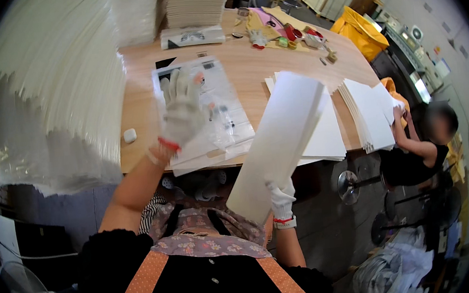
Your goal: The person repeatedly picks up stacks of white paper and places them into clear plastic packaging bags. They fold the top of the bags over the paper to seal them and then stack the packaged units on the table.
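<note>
My right hand (281,199), in a white knit glove, grips the lower right edge of a long white folded board (279,142). The board is held tilted across the table's front edge, its far end over the tabletop. My left hand (182,115), gloved too, has its fingers stretched out and holds nothing that shows. It is over a pile of clear printed plastic bags (222,102) that lies flat on the table; whether it touches them I cannot tell. Behind the held board lies a stack of white sheets (326,132), partly hidden by it.
Tall plastic-wrapped stacks (58,78) fill the left side. A small white object (129,135) sits near them on the wooden table (142,65). Tape rolls (293,32) and a glove lie at the back. Another person (420,140) handles white sheets (369,113) at the right.
</note>
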Available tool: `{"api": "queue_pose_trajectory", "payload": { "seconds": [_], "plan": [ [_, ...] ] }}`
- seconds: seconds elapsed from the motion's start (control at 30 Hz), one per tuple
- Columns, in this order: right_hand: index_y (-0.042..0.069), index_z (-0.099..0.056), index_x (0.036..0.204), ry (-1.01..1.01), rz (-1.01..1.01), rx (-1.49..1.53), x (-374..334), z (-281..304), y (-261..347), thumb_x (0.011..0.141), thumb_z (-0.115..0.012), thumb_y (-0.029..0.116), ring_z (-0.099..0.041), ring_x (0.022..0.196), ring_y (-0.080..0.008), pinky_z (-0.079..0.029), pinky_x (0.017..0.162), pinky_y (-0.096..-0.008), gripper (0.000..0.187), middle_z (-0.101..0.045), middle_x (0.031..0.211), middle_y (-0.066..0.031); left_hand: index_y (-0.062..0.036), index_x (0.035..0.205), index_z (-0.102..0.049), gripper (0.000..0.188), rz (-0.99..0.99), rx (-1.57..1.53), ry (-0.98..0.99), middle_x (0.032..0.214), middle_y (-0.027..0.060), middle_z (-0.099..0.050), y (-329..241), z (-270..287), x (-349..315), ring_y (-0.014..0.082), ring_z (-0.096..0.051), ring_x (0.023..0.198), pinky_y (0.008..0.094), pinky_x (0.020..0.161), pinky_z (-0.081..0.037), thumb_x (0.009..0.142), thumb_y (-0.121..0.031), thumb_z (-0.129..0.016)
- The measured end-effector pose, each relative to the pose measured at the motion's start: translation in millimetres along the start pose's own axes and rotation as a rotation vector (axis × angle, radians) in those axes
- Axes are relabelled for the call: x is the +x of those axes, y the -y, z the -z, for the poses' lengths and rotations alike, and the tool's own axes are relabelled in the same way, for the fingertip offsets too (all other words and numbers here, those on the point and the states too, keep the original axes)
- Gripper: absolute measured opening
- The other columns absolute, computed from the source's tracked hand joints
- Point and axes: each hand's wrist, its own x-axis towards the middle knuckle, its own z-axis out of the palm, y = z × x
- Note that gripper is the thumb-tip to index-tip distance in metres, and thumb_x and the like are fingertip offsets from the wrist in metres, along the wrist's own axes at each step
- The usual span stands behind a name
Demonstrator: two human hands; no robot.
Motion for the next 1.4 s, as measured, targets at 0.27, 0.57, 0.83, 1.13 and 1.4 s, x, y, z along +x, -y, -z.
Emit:
{"api": "queue_pose_trajectory", "payload": {
  "seconds": [0.27, 0.57, 0.83, 1.13, 1.4],
  "plan": [
    [0.009, -0.062, 0.108, 0.193, 0.535, -0.824, 12.4, -2.0, 41.9, 0.077, -0.065, 0.006, -0.066, 0.076, -0.0279, -0.053, 0.068, -0.0353, 0.031, -0.066, 0.101, -0.0118, 0.0015, 0.126, -0.049, 0.044, 0.425, -1.171, 0.11, 0.106, 0.0075, -0.063, 59.3, -3.7, 47.8, 0.0104, -0.059, 0.09, 0.0241, 0.078, -0.047, 0.092, -0.026, -0.058],
    [0.012, -0.059, 0.103, 0.432, 0.224, -1.401, 120.4, -28.0, -16.0, 0.081, -0.062, 0.034, -0.064, 0.082, -0.0358, -0.05, 0.068, -0.0461, 0.032, -0.063, 0.098, -0.0146, -0.0073, 0.114, -0.057, 0.035, -0.006, -0.192, 0.28, 0.096, 0.0135, -0.065, -65.5, -100.0, -22.4, 0.0309, -0.062, 0.091, 0.0381, 0.079, -0.05, 0.082, -0.021, -0.057],
    [0.014, -0.042, 0.128, 0.121, -0.116, -1.176, 147.8, -55.6, -76.7, 0.093, -0.044, 0.042, -0.058, 0.103, -0.04, -0.046, 0.081, -0.0499, 0.046, -0.059, 0.112, -0.0235, -0.0115, 0.122, -0.054, 0.043, -0.168, 0.227, 0.24, 0.111, 0.0145, -0.06, 40.7, -123.8, -103.4, 0.03, -0.062, 0.088, 0.041, 0.076, -0.051, 0.08, -0.009, -0.056],
    [0.004, -0.039, 0.133, 0.256, -0.012, -0.768, 99.8, -38.7, -81.5, 0.095, -0.045, 0.025, -0.061, 0.086, -0.0405, -0.049, 0.072, -0.0463, 0.044, -0.062, 0.1, -0.0248, -0.0054, 0.125, -0.043, 0.038, 0.68, -0.304, -0.274, 0.119, 0.0161, -0.053, 118.5, -82.3, -171.1, 0.0298, -0.055, 0.105, 0.0387, 0.089, -0.047, 0.088, -0.005, -0.05],
    [0.003, -0.041, 0.133, 0.458, 0.313, -0.813, -84.9, 0.3, -31.8, 0.093, -0.046, 0.021, -0.061, 0.087, -0.0393, -0.049, 0.073, -0.0458, 0.044, -0.062, 0.103, -0.0237, -0.0052, 0.12, -0.053, 0.031, 0.894, -0.605, 0.222, 0.099, 0.0141, -0.059, 41.1, -47.4, -345.6, 0.0235, -0.059, 0.085, 0.034, 0.072, -0.047, 0.09, -0.006, -0.048]
  ]
}}
